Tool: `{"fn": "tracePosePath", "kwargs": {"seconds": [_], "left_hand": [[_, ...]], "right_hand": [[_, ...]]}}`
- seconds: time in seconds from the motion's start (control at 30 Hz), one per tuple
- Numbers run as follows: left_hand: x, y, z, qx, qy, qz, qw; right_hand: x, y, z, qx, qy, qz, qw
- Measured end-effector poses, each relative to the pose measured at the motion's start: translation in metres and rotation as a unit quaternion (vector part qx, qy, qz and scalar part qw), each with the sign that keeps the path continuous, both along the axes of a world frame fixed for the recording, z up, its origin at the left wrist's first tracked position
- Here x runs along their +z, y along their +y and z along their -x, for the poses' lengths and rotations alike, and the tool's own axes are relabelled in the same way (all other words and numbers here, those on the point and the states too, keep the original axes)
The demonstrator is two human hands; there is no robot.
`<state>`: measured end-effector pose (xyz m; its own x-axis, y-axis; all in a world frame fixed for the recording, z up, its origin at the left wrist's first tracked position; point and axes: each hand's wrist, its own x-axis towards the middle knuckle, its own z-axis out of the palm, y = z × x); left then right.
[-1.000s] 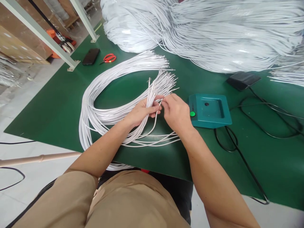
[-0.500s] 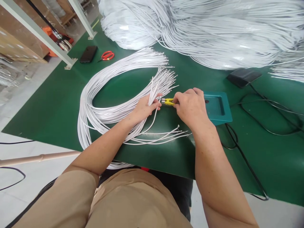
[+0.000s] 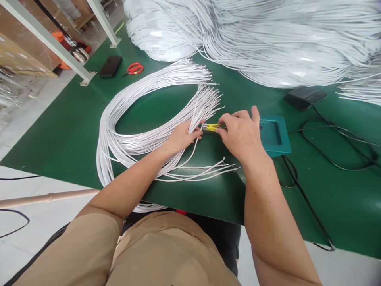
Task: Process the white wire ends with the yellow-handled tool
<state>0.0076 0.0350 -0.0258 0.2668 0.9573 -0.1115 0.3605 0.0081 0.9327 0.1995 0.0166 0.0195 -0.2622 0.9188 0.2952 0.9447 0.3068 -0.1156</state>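
My left hand (image 3: 183, 137) is closed around the ends of a bunch of white wires (image 3: 133, 115) that loop across the green table (image 3: 74, 131). My right hand (image 3: 241, 133) pinches a small yellow tool (image 3: 210, 127) whose tip meets a wire end held at my left fingers. Several loose white wires (image 3: 205, 171) lie on the table just in front of both hands. A teal device (image 3: 275, 137) sits right behind my right hand, partly hidden by it.
Big heaps of white wire (image 3: 268, 39) fill the far side. Red scissors (image 3: 133, 68) and a black phone (image 3: 110, 66) lie at the far left. A black pedal (image 3: 305, 97) and black cables (image 3: 333, 155) are on the right.
My right hand moved right from the wire bunch and came back holding the yellow tool at a wire end. The upright wire ends in my left hand have lowered.
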Motion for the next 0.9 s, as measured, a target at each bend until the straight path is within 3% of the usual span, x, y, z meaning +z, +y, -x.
{"fn": "tracePosePath", "kwargs": {"seconds": [0.13, 0.2, 0.4, 0.5, 0.6, 0.67, 0.8, 0.9], "left_hand": [[0.004, -0.001, 0.001, -0.004, -0.023, 0.012, 1.0], [0.006, -0.002, 0.002, -0.003, -0.032, 0.015, 0.999], [0.007, -0.003, 0.007, 0.027, -0.075, 0.014, 0.997], [0.005, -0.003, 0.01, 0.028, -0.13, 0.026, 0.991], [0.007, -0.003, 0.012, 0.023, -0.197, 0.042, 0.979], [0.011, -0.004, 0.013, 0.021, -0.223, 0.066, 0.972], [0.018, -0.004, 0.017, 0.027, -0.216, 0.115, 0.969], [0.019, -0.004, 0.021, 0.017, -0.178, 0.1, 0.979]], "right_hand": [[-0.004, -0.004, -0.008, -0.105, 0.012, -0.052, 0.993], [-0.008, -0.004, -0.011, -0.126, 0.005, -0.052, 0.991], [-0.002, -0.003, -0.005, -0.114, 0.017, -0.061, 0.991], [0.008, -0.01, 0.013, -0.002, 0.083, -0.054, 0.995], [0.011, -0.021, 0.039, 0.216, 0.088, 0.048, 0.971], [0.009, -0.028, 0.054, 0.279, 0.033, 0.104, 0.954], [0.009, -0.036, 0.064, 0.225, -0.01, 0.218, 0.95], [0.016, -0.034, 0.057, 0.175, 0.062, 0.369, 0.911]]}}
